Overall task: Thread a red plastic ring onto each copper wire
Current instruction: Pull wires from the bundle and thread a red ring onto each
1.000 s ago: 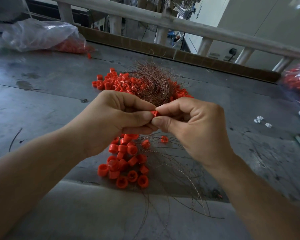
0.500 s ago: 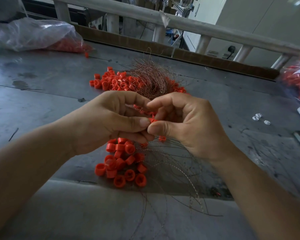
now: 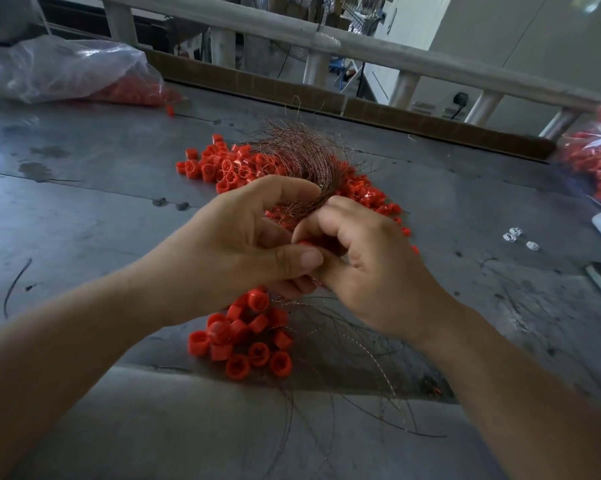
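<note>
Both hands up off the metal worktable (image 3: pixel 84 209), pressed knuckle to knuckle over the middle of it; left hand (image 3: pixel 236 247) curled around a thick bundle of copper wires (image 3: pixel 306 168), thumb laid flat across toward the other palm; right hand (image 3: pixel 365 268) pinched narrow, fingertips tucked in against the left thumb; just a sliver of a red plastic ring (image 3: pixel 304 242) showing in that pinch, most of it hidden, so cannot tell whether a wire end is through it yet

Far pile of rings (image 3: pixel 219 168) spread beneath the fanned wire tips, well beyond the hands; near cluster of rings (image 3: pixel 247 341) lying directly under the wrists, apparently strung already, with thin wire tails (image 3: pixel 368 358) looping off toward the near edge; clear plastic bag (image 3: pixel 70 69) of more rings at far left, a second bag (image 3: pixel 593 157) at the right edge; a few small white pieces (image 3: pixel 517 237) off to the right, apart from everything

Probably mid-thread, one ring going onto one strand; plenty to go wrong: fine wire likely to buckle or kink if pushed off-axis into the hole; ring small and smooth, apt to pop out of the pinch and vanish among the loose pile; a neighbouring strand might snag in and go through double; bundle could splay if the left grip loosens, tangling with the tails below
</note>
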### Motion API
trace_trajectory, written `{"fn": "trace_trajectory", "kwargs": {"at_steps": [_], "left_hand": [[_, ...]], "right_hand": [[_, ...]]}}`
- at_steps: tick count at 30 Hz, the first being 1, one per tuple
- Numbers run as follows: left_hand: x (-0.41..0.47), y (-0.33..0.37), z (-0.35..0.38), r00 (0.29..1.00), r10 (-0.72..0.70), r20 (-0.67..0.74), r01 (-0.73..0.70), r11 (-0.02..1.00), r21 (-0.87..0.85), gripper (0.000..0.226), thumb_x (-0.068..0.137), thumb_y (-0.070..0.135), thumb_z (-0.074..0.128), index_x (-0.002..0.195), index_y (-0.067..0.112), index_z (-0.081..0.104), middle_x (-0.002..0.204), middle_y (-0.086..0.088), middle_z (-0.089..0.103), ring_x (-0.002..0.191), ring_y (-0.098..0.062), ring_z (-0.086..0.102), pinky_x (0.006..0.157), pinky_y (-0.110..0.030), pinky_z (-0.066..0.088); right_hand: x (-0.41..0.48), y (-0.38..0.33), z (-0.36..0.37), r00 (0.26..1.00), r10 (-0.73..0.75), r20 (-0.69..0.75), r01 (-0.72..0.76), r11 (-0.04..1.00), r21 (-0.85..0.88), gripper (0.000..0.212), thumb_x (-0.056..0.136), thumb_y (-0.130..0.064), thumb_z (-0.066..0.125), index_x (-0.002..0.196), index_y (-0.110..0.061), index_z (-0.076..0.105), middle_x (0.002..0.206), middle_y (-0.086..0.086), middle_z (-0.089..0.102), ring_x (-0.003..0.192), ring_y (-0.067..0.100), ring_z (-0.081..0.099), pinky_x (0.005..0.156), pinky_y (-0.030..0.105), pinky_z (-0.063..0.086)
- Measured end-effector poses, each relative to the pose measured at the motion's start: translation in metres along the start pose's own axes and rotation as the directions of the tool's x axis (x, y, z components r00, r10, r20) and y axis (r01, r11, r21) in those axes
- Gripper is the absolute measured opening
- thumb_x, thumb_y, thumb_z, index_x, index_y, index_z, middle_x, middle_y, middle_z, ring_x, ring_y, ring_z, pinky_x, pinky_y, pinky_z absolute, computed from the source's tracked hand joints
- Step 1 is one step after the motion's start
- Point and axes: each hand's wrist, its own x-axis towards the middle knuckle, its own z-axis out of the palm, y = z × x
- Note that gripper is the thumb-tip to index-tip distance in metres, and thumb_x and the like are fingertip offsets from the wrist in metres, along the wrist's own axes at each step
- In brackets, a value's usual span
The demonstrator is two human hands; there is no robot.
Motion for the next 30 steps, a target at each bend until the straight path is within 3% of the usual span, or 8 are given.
{"fn": "trace_trajectory", "kwargs": {"at_steps": [4,9,16,18,21,24,27,30], "left_hand": [[-0.001,0.000,-0.001,1.000,0.023,0.005,-0.023,1.000,-0.020,0.059,0.061,0.028,0.069,0.116,0.028,0.046,0.070,-0.011,0.071,0.062,-0.018,0.069,0.056,-0.024,0.055],[-0.004,0.004,0.001,0.999,0.046,0.005,-0.046,0.999,-0.004,0.058,0.063,0.027,0.067,0.117,0.029,0.046,0.067,-0.011,0.070,0.059,-0.020,0.069,0.054,-0.026,0.055],[-0.001,0.006,-0.005,0.999,-0.053,0.011,0.054,0.993,-0.109,0.056,0.060,0.026,0.080,0.111,0.023,0.056,0.070,-0.017,0.069,0.062,-0.028,0.069,0.054,-0.025,0.054],[0.001,0.007,-0.006,0.997,-0.079,0.012,0.080,0.986,-0.143,0.051,0.057,0.024,0.082,0.104,0.021,0.064,0.073,-0.018,0.069,0.061,-0.028,0.069,0.052,-0.026,0.054],[0.003,0.009,-0.009,0.994,-0.078,-0.078,0.063,0.982,-0.180,0.033,0.056,0.023,0.071,0.088,0.018,0.071,0.068,-0.016,0.069,0.055,-0.022,0.067,0.047,-0.025,0.053],[0.007,0.007,-0.010,0.988,-0.053,-0.144,0.011,0.962,-0.274,0.022,0.065,0.013,0.062,0.086,0.013,0.070,0.065,-0.013,0.069,0.054,-0.022,0.067,0.047,-0.023,0.053],[0.008,0.007,-0.012,0.988,-0.023,-0.154,-0.033,0.935,-0.352,0.026,0.064,0.011,0.061,0.088,0.009,0.069,0.071,-0.015,0.070,0.059,-0.022,0.069,0.050,-0.022,0.054],[0.006,0.010,-0.018,0.990,0.003,-0.138,-0.058,0.918,-0.393,0.025,0.064,0.007,0.060,0.085,0.009,0.072,0.074,-0.014,0.071,0.061,-0.020,0.069,0.052,-0.021,0.054]], "right_hand": [[-0.001,-0.004,0.000,1.000,-0.002,-0.030,0.003,0.999,0.033,0.007,0.075,-0.016,0.055,0.077,-0.022,0.054,0.078,-0.012,0.052,0.073,0.000,0.051,0.065,0.010,0.040],[-0.001,-0.004,0.003,0.999,-0.007,-0.045,0.010,0.997,0.076,0.010,0.075,-0.012,0.058,0.073,-0.021,0.054,0.074,-0.016,0.050,0.070,-0.002,0.051,0.062,0.009,0.040],[-0.001,-0.005,0.002,0.998,0.017,-0.062,-0.008,0.990,0.141,0.006,0.076,-0.027,0.061,0.076,-0.027,0.055,0.075,-0.015,0.050,0.071,-0.003,0.050,0.064,0.010,0.039],[-0.001,-0.005,0.002,0.996,0.007,-0.088,0.008,0.986,0.169,0.010,0.073,-0.029,0.066,0.077,-0.028,0.057,0.073,-0.014,0.050,0.069,-0.002,0.050,0.064,0.010,0.039],[-0.001,-0.006,-0.003,0.995,0.008,-0.095,0.013,0.976,0.218,0.023,0.066,-0.028,0.073,0.085,-0.031,0.059,0.078,-0.012,0.055,0.073,0.000,0.055,0.066,0.009,0.042],[0.000,-0.005,-0.007,0.993,0.103,-0.050,-0.079,0.936,0.344,0.024,0.072,-0.040,0.061,0.094,-0.031,0.059,0.081,-0.012,0.062,0.076,0.001,0.061,0.068,0.015,0.048],[0.000,-0.004,-0.009,0.993,0.110,-0.030,-0.093,0.932,0.350,0.006,0.079,-0.029,0.058,0.084,-0.030,0.061,0.071,-0.016,0.064,0.069,0.000,0.061,0.065,0.015,0.049],[0.000,-0.005,-0.012,0.993,0.088,-0.078,-0.064,0.959,0.276,0.019,0.082,-0.013,0.062,0.075,-0.031,0.061,0.062,-0.020,0.062,0.060,-0.003,0.057,0.057,0.009,0.043]]}}
